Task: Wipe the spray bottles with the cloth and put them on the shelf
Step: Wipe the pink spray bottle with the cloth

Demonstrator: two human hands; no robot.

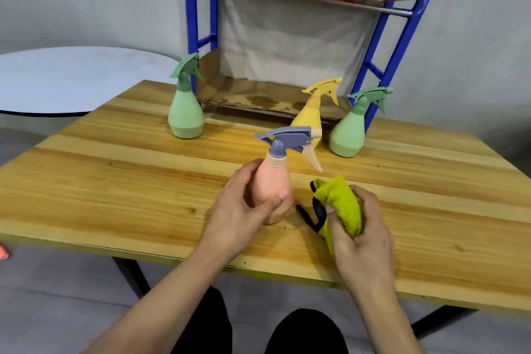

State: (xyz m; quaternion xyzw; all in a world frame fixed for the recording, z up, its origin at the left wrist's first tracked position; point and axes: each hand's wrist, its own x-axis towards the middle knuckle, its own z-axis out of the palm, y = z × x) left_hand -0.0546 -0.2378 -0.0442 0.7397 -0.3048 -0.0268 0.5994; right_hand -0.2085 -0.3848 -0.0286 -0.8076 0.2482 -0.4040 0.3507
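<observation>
- Left hand (244,204): closed around the belly of a peach spray bottle (273,195), thumb across the front, fingers behind; bottle upright, slightly tilted, base at or just above the wooden surface (115,195), contact not discernible.
- Peach spray bottle: grey trigger head, pale nozzle pointing toward the right edge; located near the middle of the near edge.
- Right hand (362,238): curled tight on a bunched yellow-green cloth (342,207), thumb pressing into the folds; black trim of the cloth trailing onto the surface between cloth and peach bottle.
- Cloth: just beside the peach bottle, not touching it.
- Left green spray bottle (186,112): upright near the far edge, toward the far left corner, just before the blue post of the shelf (191,23).
- Yellow spray bottle (311,115): upright at the far edge, partly hidden behind the peach bottle's head.
- Right green spray bottle (349,129): upright, just beside the yellow bottle, on the side of the right edge.
- Shelf: blue frame beyond the far edge, stained cardboard lining the lower level; no bottle seen on it.
- White round table (71,80): beyond the left edge.
</observation>
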